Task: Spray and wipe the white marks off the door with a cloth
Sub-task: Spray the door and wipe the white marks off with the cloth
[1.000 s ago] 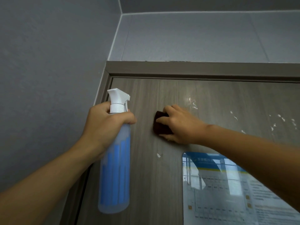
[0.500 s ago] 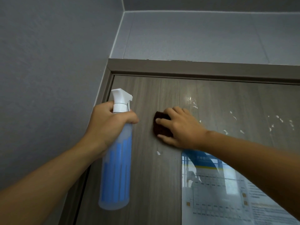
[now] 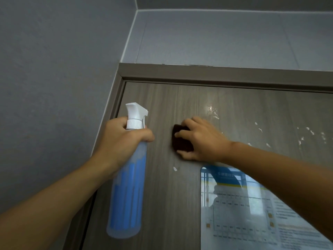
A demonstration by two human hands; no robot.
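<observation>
Wipe step: right hand (image 3: 203, 139) presses dark cloth (image 3: 181, 140) flat on door (image 3: 162, 195), left hand (image 3: 122, 139) gripping spray bottle (image 3: 128, 192) (idle); next, probably the white fleck (image 3: 174, 168) below.

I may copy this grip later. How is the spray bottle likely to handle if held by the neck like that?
The spray bottle looks nearly full of blue liquid, so probably bottom-heavy, tending to swing under the left hand. Its plastic looks smooth, possibly slippery when wet. It is tall and narrow, so likely easy to tip when stood down.
</observation>
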